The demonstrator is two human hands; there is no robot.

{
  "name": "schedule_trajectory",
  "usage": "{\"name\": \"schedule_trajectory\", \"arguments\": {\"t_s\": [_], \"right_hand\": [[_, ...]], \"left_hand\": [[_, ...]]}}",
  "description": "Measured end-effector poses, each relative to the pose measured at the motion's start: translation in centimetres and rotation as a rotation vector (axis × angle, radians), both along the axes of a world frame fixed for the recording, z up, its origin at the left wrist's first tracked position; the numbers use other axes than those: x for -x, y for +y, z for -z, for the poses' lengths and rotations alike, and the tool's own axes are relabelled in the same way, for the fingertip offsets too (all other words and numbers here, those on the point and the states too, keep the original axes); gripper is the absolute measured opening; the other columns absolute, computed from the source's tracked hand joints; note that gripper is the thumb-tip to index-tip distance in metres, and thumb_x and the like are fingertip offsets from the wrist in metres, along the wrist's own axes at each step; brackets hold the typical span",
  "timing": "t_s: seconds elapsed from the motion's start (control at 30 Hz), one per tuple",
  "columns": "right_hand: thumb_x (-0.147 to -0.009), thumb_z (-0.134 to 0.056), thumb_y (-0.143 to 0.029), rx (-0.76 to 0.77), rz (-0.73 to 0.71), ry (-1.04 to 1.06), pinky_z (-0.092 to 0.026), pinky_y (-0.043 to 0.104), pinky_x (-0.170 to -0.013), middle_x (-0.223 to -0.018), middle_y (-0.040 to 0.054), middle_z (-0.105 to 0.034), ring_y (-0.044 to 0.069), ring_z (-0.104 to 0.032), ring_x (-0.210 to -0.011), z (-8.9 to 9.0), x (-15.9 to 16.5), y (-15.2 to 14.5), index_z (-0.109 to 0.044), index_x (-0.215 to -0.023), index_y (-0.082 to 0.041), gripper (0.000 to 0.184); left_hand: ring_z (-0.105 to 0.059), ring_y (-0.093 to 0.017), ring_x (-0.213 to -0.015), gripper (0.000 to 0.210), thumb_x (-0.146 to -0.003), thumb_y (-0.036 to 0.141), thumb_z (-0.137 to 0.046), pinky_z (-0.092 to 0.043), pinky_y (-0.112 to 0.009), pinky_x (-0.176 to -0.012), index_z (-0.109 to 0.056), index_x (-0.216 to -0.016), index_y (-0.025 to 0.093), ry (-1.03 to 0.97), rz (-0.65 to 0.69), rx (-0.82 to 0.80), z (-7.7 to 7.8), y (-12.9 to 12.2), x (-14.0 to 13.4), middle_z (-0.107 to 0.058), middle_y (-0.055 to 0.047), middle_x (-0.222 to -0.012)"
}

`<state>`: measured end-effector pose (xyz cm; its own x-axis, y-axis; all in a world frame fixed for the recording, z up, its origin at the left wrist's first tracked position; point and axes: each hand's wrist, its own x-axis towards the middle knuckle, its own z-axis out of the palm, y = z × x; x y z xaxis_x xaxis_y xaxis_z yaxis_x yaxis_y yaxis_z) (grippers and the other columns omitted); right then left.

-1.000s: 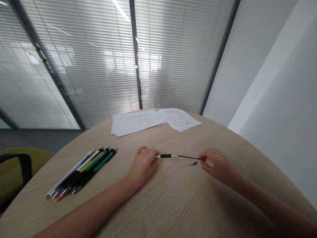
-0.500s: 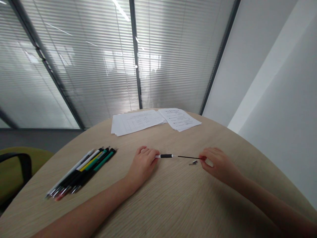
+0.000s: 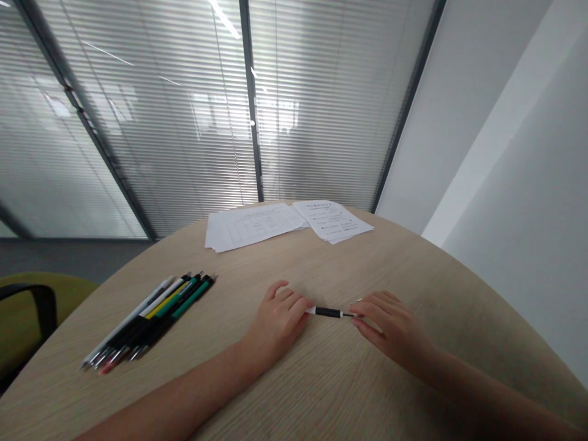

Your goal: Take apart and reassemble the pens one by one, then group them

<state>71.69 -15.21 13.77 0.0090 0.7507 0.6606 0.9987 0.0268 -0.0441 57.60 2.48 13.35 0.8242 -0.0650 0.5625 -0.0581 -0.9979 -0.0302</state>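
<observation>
My left hand [image 3: 280, 315] is closed around the white end of a pen barrel [image 3: 328, 312], whose black grip points right. Thumb and fingers of my right hand [image 3: 386, 321] pinch a thin dark pen refill [image 3: 348, 315]. Only a short stretch of the refill shows between the barrel's open end and my fingertips; the rest of it is out of sight. A small metal pen tip [image 3: 359, 300] lies just behind my right fingers, mostly covered by them.
To the left lies a row of several pens [image 3: 154, 318] in white, black, yellow and green. Printed paper sheets [image 3: 257, 226] rest at the table's far edge. A green chair [image 3: 73, 294] with a black armrest stands at the left.
My right hand has moved left and nearer to me, and most of the refill has gone into the barrel. My left hand with the barrel has shifted slightly right and nearer.
</observation>
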Motion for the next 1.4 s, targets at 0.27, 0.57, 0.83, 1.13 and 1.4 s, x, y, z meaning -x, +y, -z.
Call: {"name": "schedule_trajectory", "arguments": {"t_s": [0.27, 0.57, 0.83, 1.13, 1.4], "right_hand": [[-0.077, -0.050, -0.021, 0.049, 0.071, -0.021, -0.044, 0.035, -0.075, -0.089, 0.0081, -0.061, 0.019, -0.056, -0.084, 0.5, -3.2, -0.1, -0.056, -0.094, -0.018, 0.018], [-0.071, -0.057, -0.012, 0.223, 0.104, -0.149, -0.042, 0.038, -0.076, -0.094, 0.0064, -0.062, 0.021, -0.055, -0.087, 1.7, -4.8, 0.2, -0.063, -0.081, -0.021, 0.015], [-0.077, -0.049, -0.010, 0.183, 0.031, -0.109, -0.042, 0.033, -0.074, -0.085, 0.0042, -0.063, 0.017, -0.055, -0.080, 2.1, -4.4, 0.7, -0.061, -0.075, -0.019, 0.015], [-0.080, -0.047, -0.015, -0.055, -0.011, 0.100, -0.045, 0.024, -0.060, -0.069, 0.0028, -0.062, 0.013, -0.056, -0.064, -0.6, -1.3, -0.5, -0.055, -0.080, -0.019, 0.009], [-0.079, -0.047, -0.011, -0.098, -0.029, 0.054, -0.046, 0.024, -0.059, -0.068, 0.0029, -0.061, 0.013, -0.055, -0.063, -1.2, -0.6, -0.7, -0.053, -0.081, -0.018, 0.010]], "left_hand": [[-0.058, -0.013, -0.066, 0.010, -0.080, 0.017, -0.042, -0.036, -0.037, -0.083, -0.051, -0.083, 0.020, -0.022, -0.010, 0.134, -0.1, -0.1, 0.2, -0.065, 0.000, -0.071], [-0.059, -0.013, -0.066, 0.013, -0.083, 0.020, -0.039, -0.037, -0.037, -0.082, -0.051, -0.085, 0.018, -0.108, 0.017, 0.118, -0.5, -0.2, 0.4, -0.065, -0.001, -0.070], [-0.059, -0.014, -0.068, 0.012, -0.083, 0.019, -0.039, -0.037, -0.037, -0.081, -0.050, -0.086, 0.018, -0.096, 0.017, 0.106, -0.3, -0.2, 0.2, -0.065, -0.001, -0.071], [-0.057, -0.014, -0.065, 0.012, -0.082, 0.016, -0.040, -0.036, -0.037, -0.080, -0.052, -0.083, 0.018, -0.079, 0.022, 0.076, -0.3, -0.2, 0.2, -0.065, 0.000, -0.071], [-0.057, -0.014, -0.064, 0.011, -0.081, 0.015, -0.041, -0.035, -0.037, -0.080, -0.052, -0.083, 0.017, -0.082, 0.031, 0.068, -0.1, -0.2, 0.1, -0.065, 0.000, -0.070]]}}
